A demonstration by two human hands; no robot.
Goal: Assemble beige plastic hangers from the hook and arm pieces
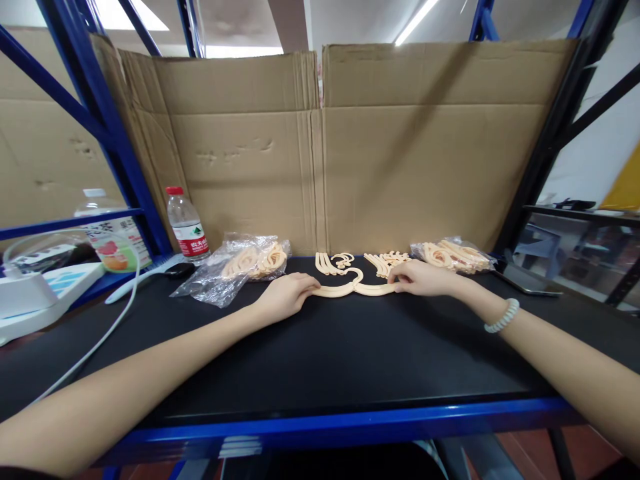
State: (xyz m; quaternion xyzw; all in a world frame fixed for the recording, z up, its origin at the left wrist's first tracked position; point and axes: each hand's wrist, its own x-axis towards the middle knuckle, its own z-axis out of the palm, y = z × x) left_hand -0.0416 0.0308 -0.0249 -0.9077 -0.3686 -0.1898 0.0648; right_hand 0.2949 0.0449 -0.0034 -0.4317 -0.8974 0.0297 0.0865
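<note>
A cream-coloured clothes hanger [336, 291] lies flat at the middle of the black tabletop, its hook pointing away from me. My left hand [286, 295] has its fingers closed on the hanger's left end. On the right end, the fingers of my right hand [419, 277] are pinched in the same way. Just behind the hanger lie loose curved hanger arms [327, 265] and hook pieces [343, 259] on the left. More loose hanger parts [380, 263] are spread behind my right hand, which partly hides them.
Clear plastic bags of hanger parts stand at the back left [250, 260] and back right [453, 255]. A red-capped water bottle [187, 223] is by the cardboard wall [250, 167]. At far left are a power strip [30, 300] and white cable [117, 327]. A blue rail [350, 427] edges the table.
</note>
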